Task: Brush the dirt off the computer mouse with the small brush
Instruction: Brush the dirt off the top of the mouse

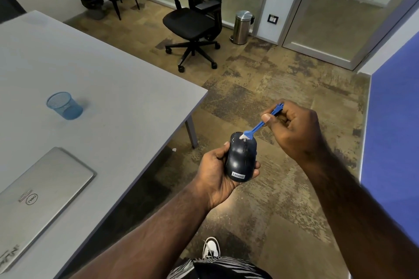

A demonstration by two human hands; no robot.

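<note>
— Carpeted office floor beyond the grey desk's corner; where's the Lenovo mouse?

— Cradled by clenched left hand; rigid, light, probably slick. Right hand pinches the blue brush, bristles at its wheel.

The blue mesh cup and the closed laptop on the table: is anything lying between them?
No. In the head view, only bare grey table shows between the blue mesh cup and the laptop.

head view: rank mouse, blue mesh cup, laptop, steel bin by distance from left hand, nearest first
1. mouse: held in the left hand.
2. laptop: closed, on the table to its left.
3. blue mesh cup: farther back on the table.
4. steel bin: far across the floor, by the glass wall.
</note>
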